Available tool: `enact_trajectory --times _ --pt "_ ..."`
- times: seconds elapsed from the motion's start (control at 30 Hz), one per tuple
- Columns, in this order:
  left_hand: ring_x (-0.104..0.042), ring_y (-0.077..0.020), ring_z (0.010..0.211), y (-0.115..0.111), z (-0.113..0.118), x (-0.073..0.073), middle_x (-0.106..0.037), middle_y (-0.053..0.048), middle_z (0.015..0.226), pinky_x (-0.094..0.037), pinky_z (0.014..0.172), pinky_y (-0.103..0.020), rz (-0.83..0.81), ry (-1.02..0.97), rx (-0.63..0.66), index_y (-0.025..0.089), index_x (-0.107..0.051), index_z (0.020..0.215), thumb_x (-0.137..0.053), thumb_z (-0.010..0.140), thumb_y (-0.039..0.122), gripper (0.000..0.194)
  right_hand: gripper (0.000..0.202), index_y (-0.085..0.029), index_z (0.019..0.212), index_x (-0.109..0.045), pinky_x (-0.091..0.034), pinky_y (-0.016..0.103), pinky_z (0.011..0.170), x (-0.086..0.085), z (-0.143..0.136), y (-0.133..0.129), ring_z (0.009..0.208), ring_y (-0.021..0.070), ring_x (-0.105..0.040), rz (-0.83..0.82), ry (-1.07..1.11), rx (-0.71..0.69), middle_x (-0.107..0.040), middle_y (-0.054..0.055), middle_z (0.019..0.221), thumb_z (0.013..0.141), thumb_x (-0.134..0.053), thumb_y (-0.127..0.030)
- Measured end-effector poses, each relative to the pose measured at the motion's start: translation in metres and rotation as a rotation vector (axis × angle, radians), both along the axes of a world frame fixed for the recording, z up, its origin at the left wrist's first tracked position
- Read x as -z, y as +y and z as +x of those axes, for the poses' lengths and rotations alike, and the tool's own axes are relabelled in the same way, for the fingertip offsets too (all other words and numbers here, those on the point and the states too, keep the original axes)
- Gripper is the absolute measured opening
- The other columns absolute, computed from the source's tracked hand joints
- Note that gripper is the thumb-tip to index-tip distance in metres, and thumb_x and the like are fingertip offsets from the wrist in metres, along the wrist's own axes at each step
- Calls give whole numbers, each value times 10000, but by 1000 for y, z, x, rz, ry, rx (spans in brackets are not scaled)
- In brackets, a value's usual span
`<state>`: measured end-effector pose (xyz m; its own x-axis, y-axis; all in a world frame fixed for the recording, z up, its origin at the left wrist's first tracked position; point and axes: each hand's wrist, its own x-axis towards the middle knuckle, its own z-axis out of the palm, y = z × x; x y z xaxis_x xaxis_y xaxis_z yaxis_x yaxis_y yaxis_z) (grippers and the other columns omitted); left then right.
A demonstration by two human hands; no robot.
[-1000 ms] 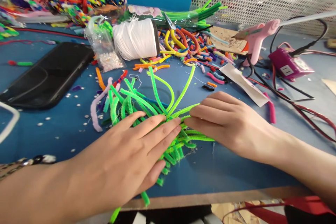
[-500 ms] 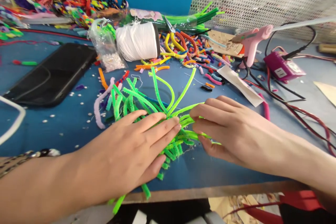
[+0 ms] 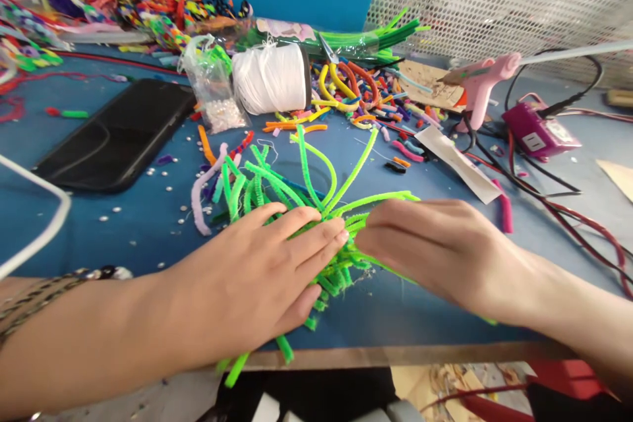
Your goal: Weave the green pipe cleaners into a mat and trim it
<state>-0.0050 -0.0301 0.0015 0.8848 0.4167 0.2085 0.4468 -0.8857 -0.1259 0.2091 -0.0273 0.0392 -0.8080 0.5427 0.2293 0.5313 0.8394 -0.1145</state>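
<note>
A bundle of green pipe cleaners (image 3: 316, 178) fans out near the table's front edge, darker green to the left and lime to the right. My left hand (image 3: 262, 264) lies flat over its middle, fingers stretched out and pressing on the stems. Beside it, my right hand (image 3: 430, 250) has its fingers pressed together around lime stems at the bundle's right side; its fingertips touch the stems close to my left fingertips. Some stems pass beneath my right hand, and the thumb is hidden.
Behind the bundle stand a white cord spool (image 3: 271, 79) and a bag of beads (image 3: 222, 112). A black phone (image 3: 119, 135) lies left. At right are a pink glue gun (image 3: 482, 89), a purple box (image 3: 539, 132), cables and a paper strip (image 3: 457, 161).
My right hand has turned so its knuckles face up and its thumb is no longer visible. My left hand stays on the bundle. The whole view has shifted slightly.
</note>
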Motion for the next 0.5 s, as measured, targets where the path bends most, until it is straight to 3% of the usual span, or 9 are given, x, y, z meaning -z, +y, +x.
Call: enact_trajectory --times 0.07,0.2,0.5 --pt "-469 -229 1102 0 0 1 -522 -26 1297 -358 884 -381 -3 -7 1 154 -507 1243 -319 915 298 405 260 -141 803 -578 -351 210 525 3 6 7 580 82 -476 61 4 -13 -570 41 736 920 -347 -146" --pt "-469 -220 1105 1 0 0 -518 -22 1302 -359 898 -370 -34 -6 -5 179 -515 1239 -358 900 312 397 223 -150 863 -590 -347 209 549 3 18 19 602 80 -483 -8 -15 -48 -567 29 724 920 -376 -174" --pt "-485 -214 1109 1 1 -3 -519 -29 1301 -380 902 -372 -86 -13 8 214 -472 1276 -373 892 287 404 387 -179 778 -611 -350 276 642 4 19 22 662 125 -449 32 -199 -94 -554 31 696 953 -271 -240"
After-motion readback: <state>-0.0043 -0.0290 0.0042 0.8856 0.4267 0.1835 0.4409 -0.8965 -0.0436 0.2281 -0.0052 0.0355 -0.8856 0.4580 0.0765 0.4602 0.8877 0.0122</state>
